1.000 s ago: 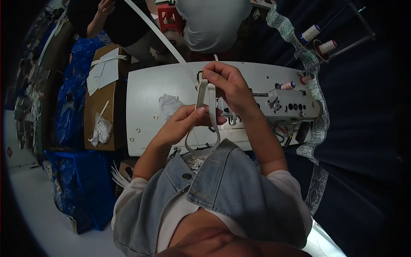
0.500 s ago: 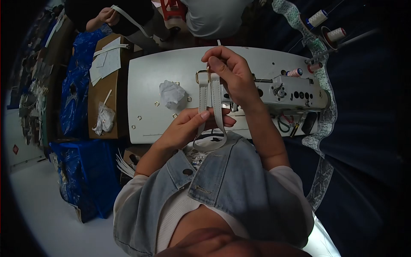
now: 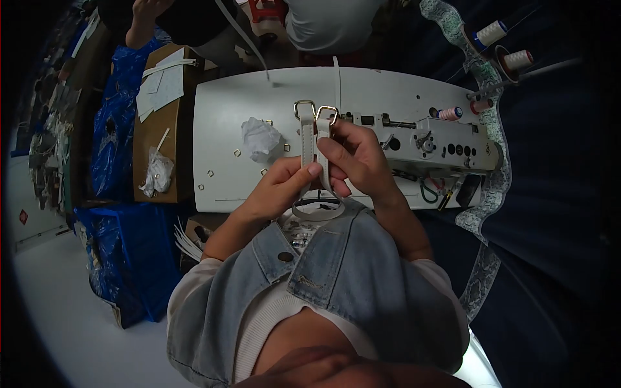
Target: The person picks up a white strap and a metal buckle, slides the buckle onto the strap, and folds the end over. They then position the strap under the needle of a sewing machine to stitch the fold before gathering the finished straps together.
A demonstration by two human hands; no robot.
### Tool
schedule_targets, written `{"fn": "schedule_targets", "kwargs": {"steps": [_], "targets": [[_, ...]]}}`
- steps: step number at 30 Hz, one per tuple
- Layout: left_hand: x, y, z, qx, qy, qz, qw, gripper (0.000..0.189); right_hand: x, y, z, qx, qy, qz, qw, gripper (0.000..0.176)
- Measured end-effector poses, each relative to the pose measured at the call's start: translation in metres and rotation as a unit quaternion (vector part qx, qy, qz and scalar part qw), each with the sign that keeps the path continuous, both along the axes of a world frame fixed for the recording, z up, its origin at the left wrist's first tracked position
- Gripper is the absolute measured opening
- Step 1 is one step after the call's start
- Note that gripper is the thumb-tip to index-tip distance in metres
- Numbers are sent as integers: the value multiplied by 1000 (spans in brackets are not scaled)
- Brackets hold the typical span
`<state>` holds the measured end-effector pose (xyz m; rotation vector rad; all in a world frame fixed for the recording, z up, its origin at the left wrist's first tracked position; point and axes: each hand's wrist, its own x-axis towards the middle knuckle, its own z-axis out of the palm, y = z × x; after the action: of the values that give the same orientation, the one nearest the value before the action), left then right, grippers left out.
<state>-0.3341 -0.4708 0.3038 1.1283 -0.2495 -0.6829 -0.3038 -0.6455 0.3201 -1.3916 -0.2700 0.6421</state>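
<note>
A white stitched strap [image 3: 308, 139] hangs in a loop before my chest, its two ends upward and side by side. Each end carries a gold-coloured metal ring, one at the left [image 3: 304, 110] and one at the right [image 3: 327, 115]. My left hand [image 3: 288, 184] pinches the strap's left side below its ring, with the thumb on top. My right hand [image 3: 354, 157] is closed on the right end just under the right ring. The bottom of the loop hangs below both hands.
The white table [image 3: 223, 129] bears crumpled white paper [image 3: 260, 138], several small gold rings and, at the right, a sewing machine [image 3: 427, 142] with thread spools. A cardboard box [image 3: 152, 132] stands left. Two other people are beyond the table, one with a raised hand [image 3: 147, 13].
My right hand has moved down from the top of the strap to below the right ring. That ring has opened out to the right. Another person's white strip now reaches the table.
</note>
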Motion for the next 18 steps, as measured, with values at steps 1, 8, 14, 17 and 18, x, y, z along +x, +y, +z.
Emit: {"fn": "schedule_targets", "kwargs": {"steps": [1, 8, 14, 17, 18], "targets": [[0, 0, 0, 5, -5, -19, 1000, 39, 0, 0, -4, -1, 5, 1, 1000, 33], [4, -1, 10, -57, 70, -72, 993, 42, 1, 2, -9, 88, -77, -73, 990, 25], [13, -1, -33, 35, -55, -79, 995, 35, -3, -14, -15, 61, -106, -160, 980, 19], [31, 28, -93, 30, 42, 87, 995, 41, -5, -43, -32, 287, -116, -261, 914, 16], [37, 49, -117, 45, 85, 165, 982, 38, -5, -55, -29, 303, -127, -227, 917, 15]]}}
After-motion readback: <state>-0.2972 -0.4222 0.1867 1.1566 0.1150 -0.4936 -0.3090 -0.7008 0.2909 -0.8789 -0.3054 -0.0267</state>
